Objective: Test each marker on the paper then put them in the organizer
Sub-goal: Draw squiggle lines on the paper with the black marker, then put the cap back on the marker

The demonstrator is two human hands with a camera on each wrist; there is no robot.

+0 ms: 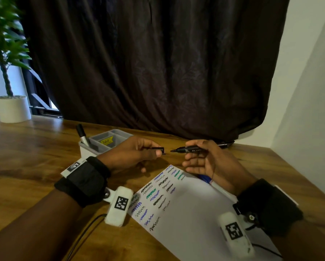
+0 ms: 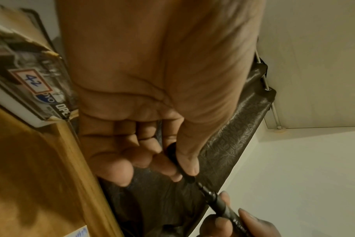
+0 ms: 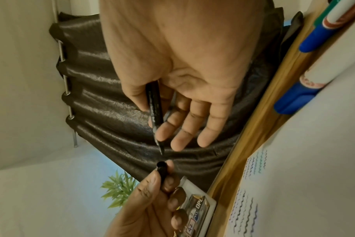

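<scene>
Above the far corner of the paper point(image 1: 191, 210), my right hand point(image 1: 194, 154) pinches a black marker point(image 1: 192, 149) between thumb and forefinger. Its bare tip points left and its other fingers are spread below. My left hand point(image 1: 155, 152) pinches the marker's black cap point(image 1: 159, 148), whose mouth faces the tip across a small gap. In the left wrist view the cap point(image 2: 175, 158) sits under the thumb, just short of the marker point(image 2: 220, 202). In the right wrist view the marker point(image 3: 155, 112) points at the cap point(image 3: 162, 170). The paper bears several squiggles. The white organizer point(image 1: 86, 150) holds one marker point(image 1: 82, 134).
Blue-capped markers point(image 3: 294, 100) lie by the paper's right edge, partly under my right hand. Another black marker point(image 1: 224, 145) lies behind that hand near the dark curtain point(image 1: 158, 63). A potted plant point(image 1: 12, 108) stands at the table's far left. Cables trail from both wrist cameras.
</scene>
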